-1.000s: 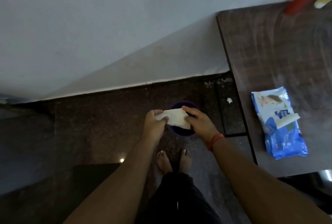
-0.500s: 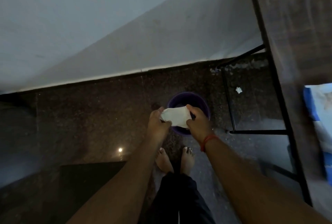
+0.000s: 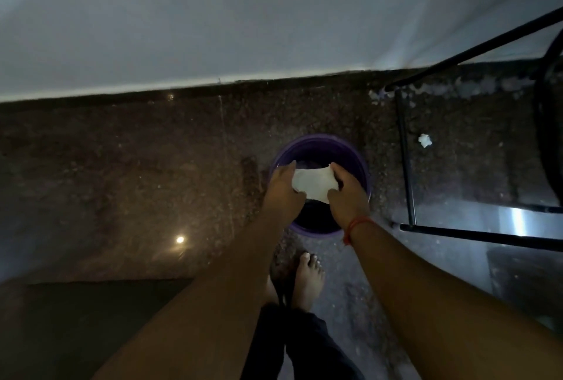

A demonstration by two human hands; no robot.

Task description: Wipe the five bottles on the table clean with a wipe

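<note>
A white wipe [image 3: 313, 183] is stretched between both my hands, right over the mouth of a purple bucket [image 3: 323, 148] that stands on the dark floor. My left hand [image 3: 281, 189] grips the wipe's left edge. My right hand [image 3: 347, 191], with a red thread at the wrist, grips its right edge. No bottle is in view, and the table top is out of the frame.
Black metal table legs [image 3: 406, 163] stand to the right of the bucket, with a small white scrap [image 3: 425, 139] on the floor between them. A pale wall [image 3: 243, 14] runs behind. My bare foot [image 3: 307, 279] is just below the bucket.
The view has swung down and left, so the table top and the blue wipes pack have left the frame. Both hands have lowered the wipe closer over the bucket.
</note>
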